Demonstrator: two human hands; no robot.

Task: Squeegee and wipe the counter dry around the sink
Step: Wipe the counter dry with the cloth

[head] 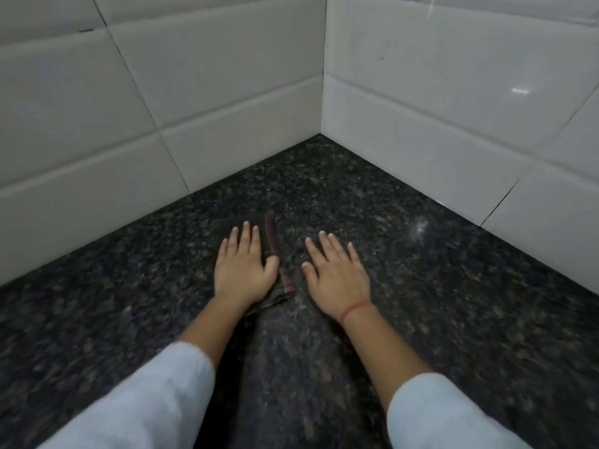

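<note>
Dark folded cloth [274, 241] with a reddish edge stripe lies flat on the speckled black granite tabletop [421, 303], a little out from the corner where the two white tiled walls [437, 102] meet. Left hand [244, 265] is spread flat on top of the cloth, fingers extended and thumb out along the stripe, pressing down, not gripping or bunching it. Right hand [335, 270] is also splayed flat, palm on bare stone just beside the cloth, holding nothing; thin red thread band [353, 311] on that wrist. Light sleeves [155, 393] pushed up both forearms.

Progress, as a judgement: this looks like the wiping stage, cloth pass working the back corner. No squeegee in view, no sink in view, so can't confirm the squeegee step or how much around the sink is covered. Stone near the hands shows a faint streaky sheen down the middle and a glare patch off to the right; can't tell whether that is leftover moisture or just reflection. No standing puddles or drops visible. Remaining likely: finish the corner strip along both walls, then the rest of the tabletop out of frame.
</note>
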